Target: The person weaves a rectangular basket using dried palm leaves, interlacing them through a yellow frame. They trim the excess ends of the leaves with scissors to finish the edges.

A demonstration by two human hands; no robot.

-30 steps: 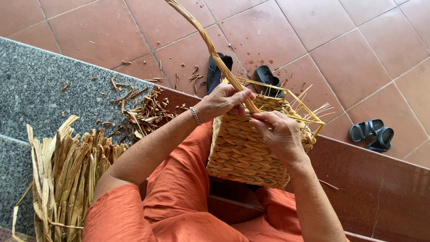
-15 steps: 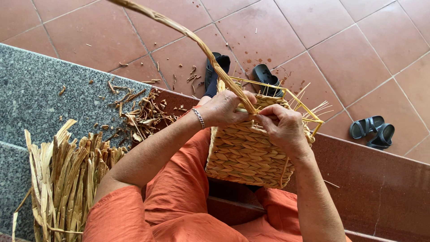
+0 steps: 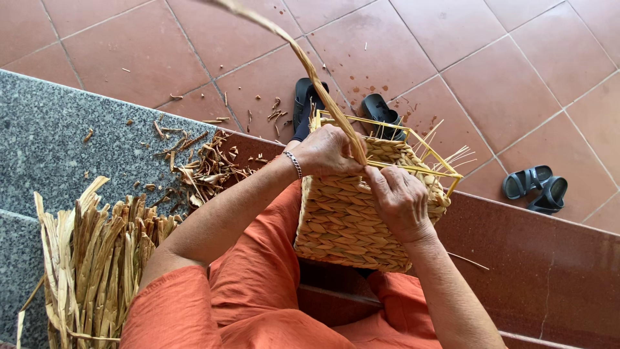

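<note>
A half-woven straw basket (image 3: 345, 220) on a yellow wire frame (image 3: 434, 154) rests on my lap, over orange trousers. My left hand (image 3: 326, 152), with a bracelet at the wrist, grips a long dried fibre strand (image 3: 309, 68) at the basket's top rim; the strand rises up and to the left out of view. My right hand (image 3: 400, 201) presses on the woven wall just below the rim, its fingertips touching the strand's lower end next to my left hand.
A bundle of dried fibre strips (image 3: 90, 258) lies on the grey stone ledge (image 3: 45, 136) at my left, with scraps (image 3: 206, 165) scattered beyond it. Two pairs of dark sandals (image 3: 536, 187) (image 3: 381, 110) sit on the red tile floor.
The strand has swung further left and lower. Both hands have stayed at the basket's rim, closing together on the strand's base.
</note>
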